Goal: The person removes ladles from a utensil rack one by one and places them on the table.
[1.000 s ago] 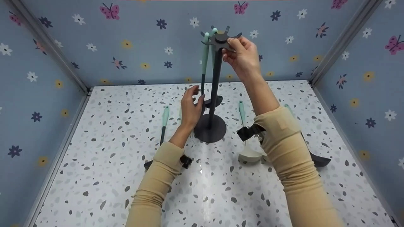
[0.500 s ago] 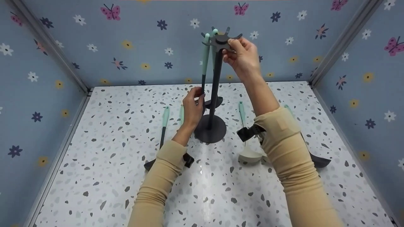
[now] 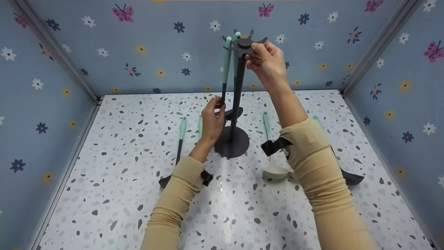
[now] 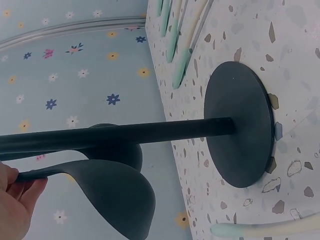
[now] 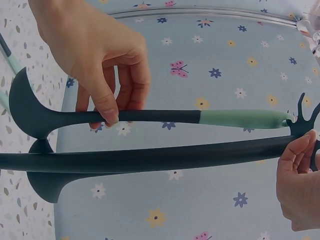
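My left hand (image 3: 212, 119) pinches the dark lower shaft of a ladle (image 5: 160, 116) with a mint-green handle. In the right wrist view, the handle's end sits at a hook of a dark utensil stand (image 3: 237, 99). Its dark bowl (image 4: 120, 197) hangs just above the round base (image 4: 240, 130), below my left fingers. My right hand (image 3: 267, 62) grips the stand's hooked top (image 3: 242, 45) between thumb and fingers. A second ladle (image 5: 47, 190) hangs behind the post, its handle partly hidden by the stand and first ladle.
On the speckled table lie a dark-headed utensil (image 3: 179, 149) at left and a mint handle (image 3: 200, 126) partly behind my left arm. A cream ladle (image 3: 275, 171) and another dark utensil (image 3: 352, 178) lie at right. Patterned walls (image 3: 156, 52) enclose the back and sides.
My left hand has moved slightly right, and its fingers have closed onto the front ladle's shaft. The rear ladle's bowl has shifted slightly left. My right hand keeps its grip on the stand.
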`<state>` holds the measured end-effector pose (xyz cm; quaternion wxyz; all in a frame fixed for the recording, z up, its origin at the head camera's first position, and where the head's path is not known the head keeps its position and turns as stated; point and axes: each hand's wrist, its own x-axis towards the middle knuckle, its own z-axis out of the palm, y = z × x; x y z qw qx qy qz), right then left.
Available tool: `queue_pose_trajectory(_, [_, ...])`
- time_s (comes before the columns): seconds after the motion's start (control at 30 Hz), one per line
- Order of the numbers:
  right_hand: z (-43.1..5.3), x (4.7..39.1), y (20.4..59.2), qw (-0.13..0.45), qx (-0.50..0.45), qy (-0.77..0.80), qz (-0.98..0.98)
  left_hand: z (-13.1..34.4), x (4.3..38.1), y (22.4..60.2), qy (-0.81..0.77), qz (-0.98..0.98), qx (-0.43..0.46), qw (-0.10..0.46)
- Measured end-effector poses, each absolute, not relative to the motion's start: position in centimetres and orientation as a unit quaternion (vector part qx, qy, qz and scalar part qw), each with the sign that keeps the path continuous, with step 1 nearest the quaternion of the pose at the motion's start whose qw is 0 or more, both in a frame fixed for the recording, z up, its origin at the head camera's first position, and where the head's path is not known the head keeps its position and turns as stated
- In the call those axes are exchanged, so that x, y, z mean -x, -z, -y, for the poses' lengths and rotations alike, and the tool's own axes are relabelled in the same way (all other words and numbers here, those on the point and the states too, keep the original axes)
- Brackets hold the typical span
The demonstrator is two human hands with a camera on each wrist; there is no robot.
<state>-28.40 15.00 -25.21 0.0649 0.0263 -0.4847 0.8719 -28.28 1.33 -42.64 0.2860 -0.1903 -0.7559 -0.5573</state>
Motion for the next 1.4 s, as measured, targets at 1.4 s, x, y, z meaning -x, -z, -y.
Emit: queue_pose_trajectory(1.4, [-15.0, 28.4, 25.2, 0.069, -0.019, -0.871, 0.486, 4.9, 28.3, 41.5, 0.487, 0.806, 0.133, 0.309])
